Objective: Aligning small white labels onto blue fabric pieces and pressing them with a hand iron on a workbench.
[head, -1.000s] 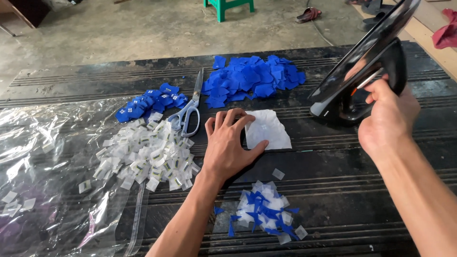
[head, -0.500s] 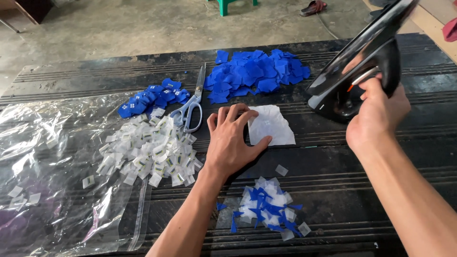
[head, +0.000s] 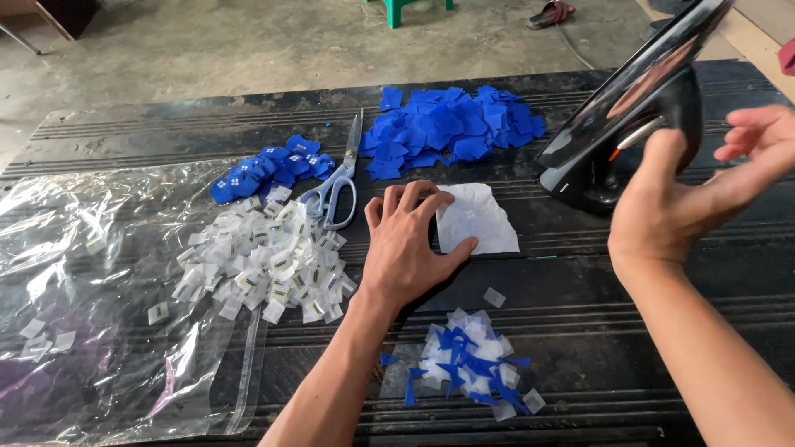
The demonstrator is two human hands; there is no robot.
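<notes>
Here the left hand (head: pixel 407 248) lies flat, fingers spread, on a ribbed black rubber mat (head: pixel 596 331), its fingertips and thumb pressing the near-left edge of a thin white translucent sheet (head: pixel 479 219) that sits about mid-mat. The right hand (head: pixel 687 194) hovers open with loose fingers, holding nothing, just in front of a glossy black clothes iron (head: pixel 617 124) standing tilted on its heel by the mat's right edge; whether the palm touches the iron's handle cannot be told. Steel scissors (head: pixel 338 186) with pale grey handles lie just left of the left hand. A heap of blue fabric squares (head: pixel 451 132) sits near the far edge, a smaller blue stack (head: pixel 265 170) to its left. Small white folded labels (head: pixel 265 265) spill over a crinkled clear plastic bag (head: pixel 99 331) on the left side. Blue and white scraps (head: pixel 472 364) lie near the front edge.
</notes>
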